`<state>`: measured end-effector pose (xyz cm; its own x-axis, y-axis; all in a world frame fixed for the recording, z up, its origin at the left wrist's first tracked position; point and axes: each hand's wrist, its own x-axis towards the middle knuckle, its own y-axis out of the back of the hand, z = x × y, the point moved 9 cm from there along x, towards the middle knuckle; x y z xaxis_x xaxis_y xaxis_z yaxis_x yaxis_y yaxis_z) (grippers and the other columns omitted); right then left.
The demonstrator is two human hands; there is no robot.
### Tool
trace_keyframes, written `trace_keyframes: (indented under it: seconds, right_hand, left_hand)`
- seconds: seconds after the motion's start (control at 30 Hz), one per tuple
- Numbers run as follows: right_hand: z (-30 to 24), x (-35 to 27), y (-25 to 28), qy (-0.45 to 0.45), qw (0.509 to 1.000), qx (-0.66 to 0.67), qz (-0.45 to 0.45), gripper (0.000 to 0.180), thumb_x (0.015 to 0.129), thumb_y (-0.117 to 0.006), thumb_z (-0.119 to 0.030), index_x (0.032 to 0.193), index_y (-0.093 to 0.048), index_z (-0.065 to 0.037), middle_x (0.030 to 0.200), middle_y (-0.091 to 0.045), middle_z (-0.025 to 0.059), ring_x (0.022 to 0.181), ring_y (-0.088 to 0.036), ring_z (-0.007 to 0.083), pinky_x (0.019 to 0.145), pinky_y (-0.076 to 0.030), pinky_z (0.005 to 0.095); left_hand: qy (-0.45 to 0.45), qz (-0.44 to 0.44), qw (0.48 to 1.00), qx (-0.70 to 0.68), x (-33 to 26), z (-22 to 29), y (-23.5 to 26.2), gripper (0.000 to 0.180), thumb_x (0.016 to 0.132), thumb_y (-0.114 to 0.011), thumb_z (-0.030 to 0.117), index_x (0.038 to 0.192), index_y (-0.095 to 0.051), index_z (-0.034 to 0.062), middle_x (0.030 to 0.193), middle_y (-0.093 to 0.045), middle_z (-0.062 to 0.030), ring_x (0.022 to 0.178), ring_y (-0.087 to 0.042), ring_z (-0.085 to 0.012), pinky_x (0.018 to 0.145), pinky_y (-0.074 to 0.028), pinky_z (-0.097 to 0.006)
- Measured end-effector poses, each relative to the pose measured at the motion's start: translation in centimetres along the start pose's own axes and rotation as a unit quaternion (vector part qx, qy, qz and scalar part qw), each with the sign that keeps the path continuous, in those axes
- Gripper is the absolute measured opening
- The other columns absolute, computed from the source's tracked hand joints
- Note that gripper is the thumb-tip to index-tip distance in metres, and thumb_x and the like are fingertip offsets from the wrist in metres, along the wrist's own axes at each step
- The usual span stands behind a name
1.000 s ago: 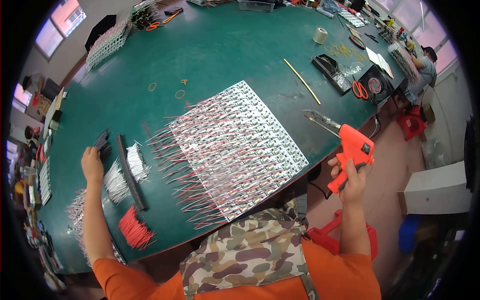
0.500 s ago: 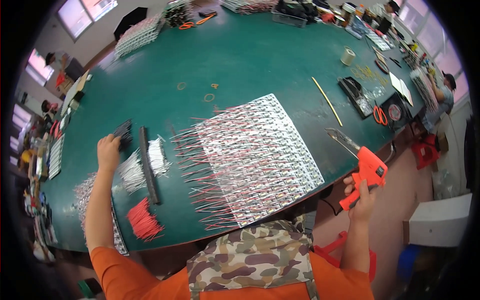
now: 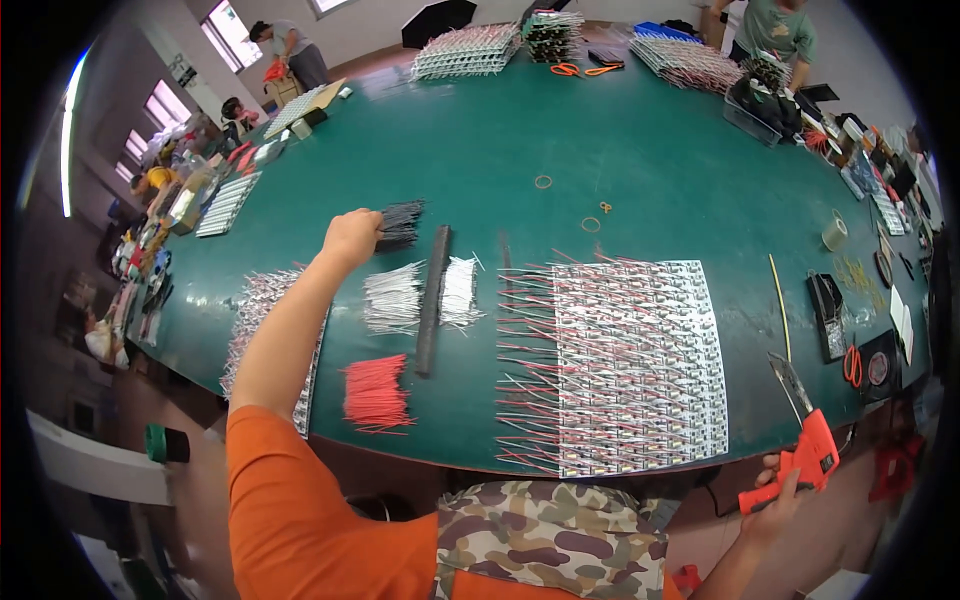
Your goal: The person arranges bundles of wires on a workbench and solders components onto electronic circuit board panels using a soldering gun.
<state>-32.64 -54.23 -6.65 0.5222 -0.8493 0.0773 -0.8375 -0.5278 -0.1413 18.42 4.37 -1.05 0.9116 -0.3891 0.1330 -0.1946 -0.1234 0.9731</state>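
At the far end of my outstretched arm, my left hand has its fingers closed at the near end of a bundle of short black wires; how many it grips is hidden. My right hand is wrapped around the handle of a red soldering gun, held at the table's front right edge with its tip pointing away from me. White wires and a second pile of white wires flank a dark bar. Red wires lie nearer me. Right of them is a panel of small circuit boards with red and white wires.
Another wired board panel lies under my left forearm. Rubber bands, a yellow stick, orange-handled scissors and a solder spool lie on the green table. Stacked boards stand at the back, with other people around.
The view has swung left, so the table's things appear further right. My left hand remains at the black wires, and my right hand still holds the soldering gun.
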Motion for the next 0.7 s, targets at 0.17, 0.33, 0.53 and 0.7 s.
trace_keyframes:
  seconds: [0.17,0.33,0.53,0.7]
  right_hand:
    - [-0.9,-0.1,-0.8,0.005,1.0,0.016,-0.006,0.036,0.104,-0.049,-0.029,0.124,-0.052,0.001,0.092,-0.066,0.0113,0.067,-0.057,0.0096,0.059,-0.047,0.021]
    - [-1.9,-0.1,-2.2,0.033,0.999,0.018,-0.028,0.036,0.104,-0.049,-0.029,0.123,-0.052,0.001,0.092,-0.066,0.0121,0.067,-0.057,0.0104,0.061,-0.048,0.0223]
    - [-0.7,-0.3,-1.6,0.014,0.998,0.046,-0.037,0.036,0.103,-0.05,-0.027,0.124,-0.051,0.001,0.092,-0.066,0.0132,0.067,-0.057,0.0123,0.062,-0.049,0.0247]
    - [-0.7,-0.7,-0.1,0.008,0.998,0.047,-0.031,0.038,0.102,-0.051,-0.027,0.126,-0.049,0.002,0.092,-0.066,0.0135,0.066,-0.058,0.0129,0.062,-0.049,0.0255]
  left_hand:
    - [-0.015,-0.022,0.998,0.05,1.5,1.9,2.7,0.009,0.083,-0.066,0.015,0.09,-0.069,0.0092,0.095,-0.07,-0.0109,0.094,-0.067,-0.0322,0.081,-0.051,-0.046]
    - [-0.141,-0.028,0.968,0.208,4.6,9.9,5.6,0.007,0.08,-0.066,0.014,0.084,-0.071,0.0136,0.091,-0.071,-0.0061,0.09,-0.068,-0.0266,0.078,-0.048,-0.043]
    - [-0.215,-0.113,0.928,0.282,5.6,18.3,2.0,0.01,0.08,-0.066,0.016,0.08,-0.076,0.0154,0.086,-0.074,-0.0043,0.087,-0.069,-0.0234,0.075,-0.044,-0.04]
    - [-0.232,-0.137,0.918,0.292,6.0,20.4,1.0,0.009,0.079,-0.066,0.015,0.08,-0.076,0.0146,0.087,-0.074,-0.0058,0.088,-0.07,-0.0242,0.072,-0.046,-0.04]
